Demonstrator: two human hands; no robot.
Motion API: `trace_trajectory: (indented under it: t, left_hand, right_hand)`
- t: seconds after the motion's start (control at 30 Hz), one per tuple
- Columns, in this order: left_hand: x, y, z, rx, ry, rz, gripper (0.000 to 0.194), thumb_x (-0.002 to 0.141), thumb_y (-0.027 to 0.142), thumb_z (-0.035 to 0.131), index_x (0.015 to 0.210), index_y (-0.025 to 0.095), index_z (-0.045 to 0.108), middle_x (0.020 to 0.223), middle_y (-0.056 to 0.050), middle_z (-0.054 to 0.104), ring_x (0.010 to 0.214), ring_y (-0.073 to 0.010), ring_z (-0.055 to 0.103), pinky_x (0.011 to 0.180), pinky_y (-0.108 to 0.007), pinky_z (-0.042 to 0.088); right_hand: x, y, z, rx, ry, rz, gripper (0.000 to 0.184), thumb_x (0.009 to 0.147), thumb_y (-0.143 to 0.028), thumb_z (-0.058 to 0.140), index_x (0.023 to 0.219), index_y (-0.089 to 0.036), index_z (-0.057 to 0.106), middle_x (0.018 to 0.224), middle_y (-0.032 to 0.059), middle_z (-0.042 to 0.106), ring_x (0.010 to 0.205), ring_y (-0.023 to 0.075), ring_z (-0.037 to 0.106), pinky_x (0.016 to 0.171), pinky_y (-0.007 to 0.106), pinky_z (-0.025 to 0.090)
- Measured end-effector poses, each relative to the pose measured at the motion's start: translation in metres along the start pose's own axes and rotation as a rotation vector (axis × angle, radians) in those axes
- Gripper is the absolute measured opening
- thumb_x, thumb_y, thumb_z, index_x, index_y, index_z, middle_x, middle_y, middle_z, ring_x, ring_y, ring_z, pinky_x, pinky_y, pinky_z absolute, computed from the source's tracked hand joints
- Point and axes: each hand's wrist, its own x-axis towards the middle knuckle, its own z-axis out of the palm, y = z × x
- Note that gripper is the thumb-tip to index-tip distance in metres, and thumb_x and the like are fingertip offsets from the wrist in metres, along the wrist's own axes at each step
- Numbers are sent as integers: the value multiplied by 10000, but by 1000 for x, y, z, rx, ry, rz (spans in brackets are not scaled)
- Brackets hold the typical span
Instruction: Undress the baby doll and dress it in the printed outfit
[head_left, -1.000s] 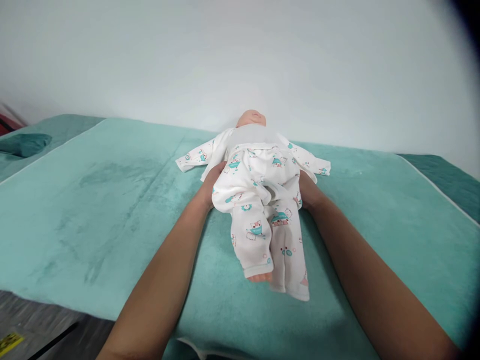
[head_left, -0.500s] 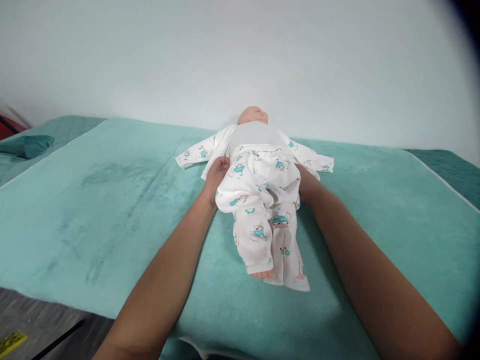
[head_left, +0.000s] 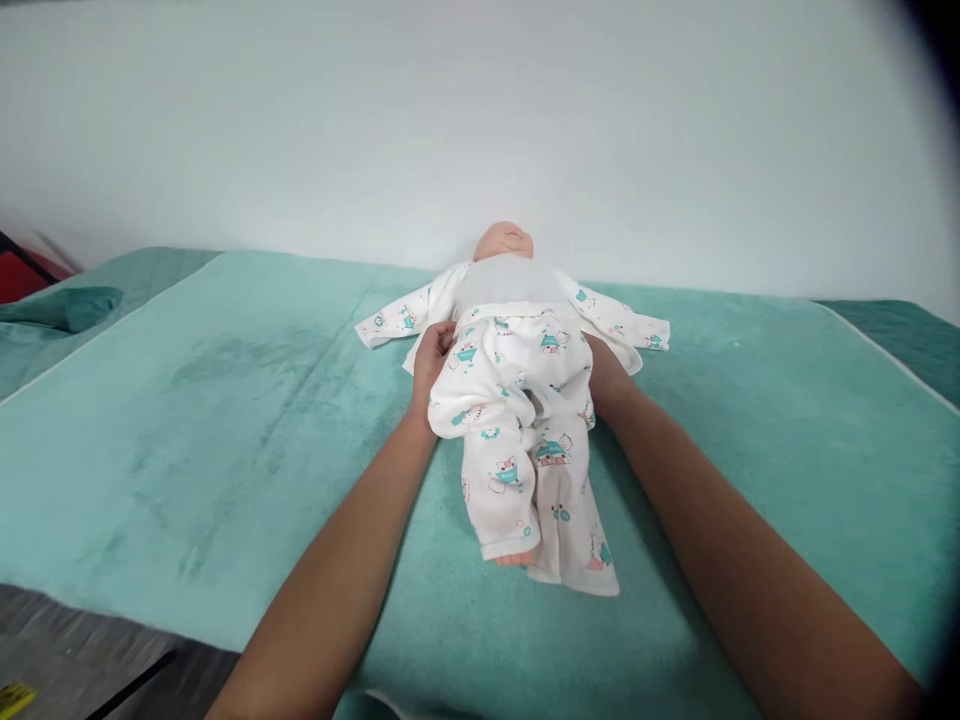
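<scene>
A baby doll (head_left: 504,242) lies on its back on a teal towel (head_left: 225,400), head toward the wall. It wears a white printed shirt with the sleeves spread out, and white printed trousers (head_left: 525,440) pulled up to the waist. My left hand (head_left: 431,362) grips the trousers' waistband at the doll's left side as seen, fingers curled on the cloth. My right hand (head_left: 604,372) is at the other side of the waist, mostly hidden behind the trousers. One doll foot (head_left: 514,558) shows at the left leg's cuff.
The towel covers a bed or table against a white wall. A darker green sheet (head_left: 900,350) shows at the right and left edges, with a folded green cloth (head_left: 64,308) at far left. Grey floor (head_left: 67,670) lies at lower left.
Both hands slid up along the doll's sides toward the waist, and the trousers now sit higher and straighter. The left hand's fingers have curled onto the waistband.
</scene>
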Motion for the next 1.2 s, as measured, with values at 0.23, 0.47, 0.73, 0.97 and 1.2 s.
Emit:
trace_trajectory:
  t: [0.23,0.47,0.73,0.97,1.2]
  left_hand:
    - [3,-5,-3,1,-38,15,153,754,222,701,877,221,609,822,-3,641,861,-178,589,797,-277,474]
    - [3,-5,-7,176,8,338,228,815,203,655,1038,236,695,1140,-54,675,1092,-204,599,1009,-316,446]
    - [9,7,-8,312,-28,358,207,931,335,571,1024,217,714,1055,-40,743,1017,-212,643,923,-311,463]
    - [36,-1,-8,364,42,250,186,945,309,528,810,207,603,777,-4,627,792,-175,555,728,-284,411]
    - [41,-12,-6,211,-93,315,121,909,323,586,948,219,635,983,-41,676,931,-183,616,846,-300,478]
  right_hand:
    - [6,6,0,-36,92,-44,272,655,-448,755,772,-226,650,922,68,738,1015,301,619,944,451,505]
    - [9,17,1,113,248,-59,343,648,-396,761,902,-264,572,1013,36,700,972,237,643,875,376,530]
    - [5,15,1,-25,276,-280,222,764,-365,636,958,-258,633,1045,17,707,984,199,612,894,346,500]
    - [30,22,-4,26,224,-74,210,662,-387,681,757,-214,611,721,-17,653,706,162,556,656,292,457]
    - [29,27,-5,-118,283,-257,161,768,-306,597,912,-238,618,900,10,651,839,178,579,752,309,489]
